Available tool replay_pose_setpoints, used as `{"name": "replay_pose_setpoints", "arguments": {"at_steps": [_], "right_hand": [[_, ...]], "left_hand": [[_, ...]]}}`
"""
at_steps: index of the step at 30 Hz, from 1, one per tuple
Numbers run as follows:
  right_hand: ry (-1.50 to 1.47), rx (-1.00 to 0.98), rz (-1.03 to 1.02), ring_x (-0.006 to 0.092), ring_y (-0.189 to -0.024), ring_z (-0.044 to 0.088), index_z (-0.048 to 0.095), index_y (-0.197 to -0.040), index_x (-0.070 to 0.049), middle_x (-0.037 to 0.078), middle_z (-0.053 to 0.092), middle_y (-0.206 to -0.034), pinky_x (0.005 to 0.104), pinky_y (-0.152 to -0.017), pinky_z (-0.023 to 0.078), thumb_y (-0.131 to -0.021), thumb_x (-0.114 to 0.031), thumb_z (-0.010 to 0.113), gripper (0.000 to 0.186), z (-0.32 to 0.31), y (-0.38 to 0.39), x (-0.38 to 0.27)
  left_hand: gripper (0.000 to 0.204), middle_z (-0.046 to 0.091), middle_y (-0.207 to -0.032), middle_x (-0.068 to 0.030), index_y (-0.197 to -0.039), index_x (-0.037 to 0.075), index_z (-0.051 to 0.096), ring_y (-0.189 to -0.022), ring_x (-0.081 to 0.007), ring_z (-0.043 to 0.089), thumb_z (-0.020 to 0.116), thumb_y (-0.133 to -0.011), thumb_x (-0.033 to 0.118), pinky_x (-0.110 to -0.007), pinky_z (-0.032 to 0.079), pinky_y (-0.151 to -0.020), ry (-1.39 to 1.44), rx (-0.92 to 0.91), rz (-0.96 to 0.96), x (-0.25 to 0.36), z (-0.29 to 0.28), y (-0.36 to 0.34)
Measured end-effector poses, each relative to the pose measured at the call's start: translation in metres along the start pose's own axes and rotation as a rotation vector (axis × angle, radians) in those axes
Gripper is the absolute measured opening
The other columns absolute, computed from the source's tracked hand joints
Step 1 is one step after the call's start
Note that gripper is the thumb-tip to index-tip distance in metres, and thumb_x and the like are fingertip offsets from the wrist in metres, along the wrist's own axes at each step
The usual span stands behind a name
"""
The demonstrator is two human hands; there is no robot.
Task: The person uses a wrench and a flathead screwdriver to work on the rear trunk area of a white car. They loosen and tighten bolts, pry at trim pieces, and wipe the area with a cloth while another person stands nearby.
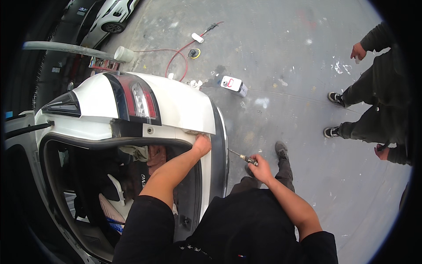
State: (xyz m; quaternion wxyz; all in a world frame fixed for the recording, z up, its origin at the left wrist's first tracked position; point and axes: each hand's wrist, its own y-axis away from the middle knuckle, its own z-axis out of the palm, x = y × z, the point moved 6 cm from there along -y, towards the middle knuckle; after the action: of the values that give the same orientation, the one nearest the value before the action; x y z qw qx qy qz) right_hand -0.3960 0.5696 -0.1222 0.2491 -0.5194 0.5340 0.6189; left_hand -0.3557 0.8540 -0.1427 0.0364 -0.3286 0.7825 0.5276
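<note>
My left hand (202, 145) is curled at the edge of the white rear bumper (187, 99) of a car. Its fingertips are partly hidden where the bumper meets the body below the tail light (140, 99). In my right hand (260, 169) is a screwdriver (249, 160), its thin shaft pointing left toward the dark bumper trim (218, 165). The tip stands a little apart from that trim. To the left of my body the cargo opening is uncovered, with loose things lying inside.
A white rectangular can (234, 86) stands on the grey floor beyond the bumper. Near it lie a red hose (186, 61), a round polishing pad (194, 53) and a white bucket (124, 54). Another person (373, 83) stands at the right. A second white car (107, 20) is at the far left.
</note>
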Motion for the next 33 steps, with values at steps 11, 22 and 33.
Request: {"name": "replay_pose_setpoints", "arguments": {"at_steps": [11,22,33], "right_hand": [[-0.036,-0.001,0.063,0.0337,-0.082,0.064,0.059,-0.104,-0.002,0.019,0.065,-0.088,0.0393,-0.073,0.050,-0.078,-0.014,0.065,0.030,-0.019,-0.010,0.005],[-0.079,-0.182,0.092,0.0206,-0.069,0.062,0.057,-0.110,-0.002,0.011,0.063,-0.079,0.0325,-0.060,0.048,-0.081,-0.013,0.064,0.032,-0.028,-0.021,-0.012],[-0.177,-0.391,-0.464,0.0120,-0.074,0.058,0.055,-0.120,-0.004,0.005,0.064,-0.095,0.0269,-0.067,0.047,-0.085,-0.011,0.061,0.036,0.077,-0.044,-0.238]], "left_hand": [[0.030,0.061,-0.097,-0.0145,-0.104,0.005,0.066,-0.091,-0.0320,0.053,0.042,-0.091,0.019,-0.051,0.042,-0.071,-0.096,-0.081,-0.073,0.013,-0.011,0.007],[0.017,0.066,-0.086,-0.0098,-0.089,0.009,0.065,-0.088,-0.0289,0.059,0.051,-0.085,0.018,-0.045,0.044,-0.073,0.383,0.111,-0.210,-0.001,-0.044,0.030],[0.030,0.066,-0.099,-0.0218,-0.107,0.009,0.063,-0.096,-0.0400,0.062,0.053,-0.083,0.024,-0.046,0.049,-0.085,1.579,0.194,-1.579,0.049,0.099,0.205]]}}
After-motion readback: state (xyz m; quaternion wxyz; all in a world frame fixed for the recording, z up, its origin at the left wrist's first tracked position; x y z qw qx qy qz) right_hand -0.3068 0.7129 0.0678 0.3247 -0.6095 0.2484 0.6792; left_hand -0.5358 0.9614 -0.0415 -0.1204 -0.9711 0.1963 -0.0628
